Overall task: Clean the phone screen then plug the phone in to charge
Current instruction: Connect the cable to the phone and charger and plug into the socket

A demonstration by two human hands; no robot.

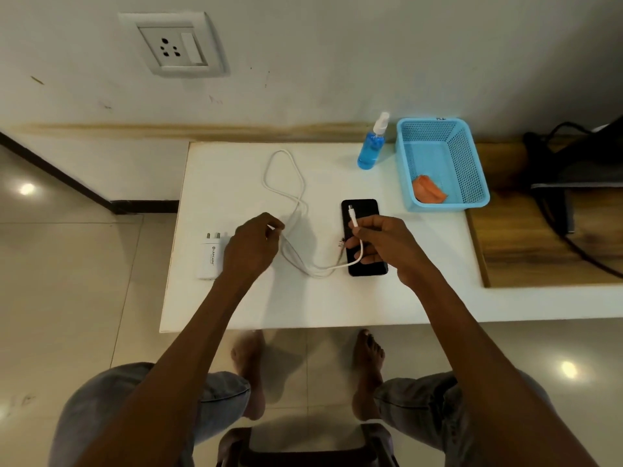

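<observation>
Your right hand [381, 242] pinches the white cable [300, 200] just behind its small connector, fingers curled tight around it, connector tip pointing away from you above the phone [365, 210]. Your left hand [251, 246] is closed on another stretch of the same cable, left of the phone. Head view: the phone lies flat on the white table [320, 305], screen dark, partly under your right hand. Cable loops lie beyond and left of the phone. The white charger adapter [210, 259] lies well left of the phone, unplugged. The spray bottle [372, 143] and blue basket [441, 163] holding an orange cloth [428, 190] stand beyond the phone. The wall socket [175, 45] sits far up-left of it.
</observation>
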